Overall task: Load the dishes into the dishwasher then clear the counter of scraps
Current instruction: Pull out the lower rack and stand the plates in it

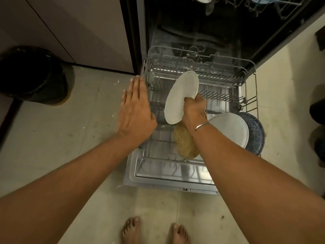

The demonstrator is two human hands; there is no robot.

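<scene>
The dishwasher stands open with its lower rack (177, 66) pulled out over the lowered door (167, 180). My right hand (194, 110) grips the rim of a white plate (181, 97), tilted on edge above the rack's middle. My left hand (135, 110) hovers flat with straight fingers beside the rack's left edge, holding nothing. A second white plate (232, 128) leans at the rack's right end against a dark blue speckled pan (255, 131). A round yellowish-brown woven piece (185, 143) stands in the rack under my right wrist.
A black bin (33, 74) with a dark liner stands on the tiled floor at left, by pale cabinet doors (84, 32). The upper rack (263, 6) holds items at the top edge. My bare feet (154, 229) are just before the door. Crumbs dot the floor.
</scene>
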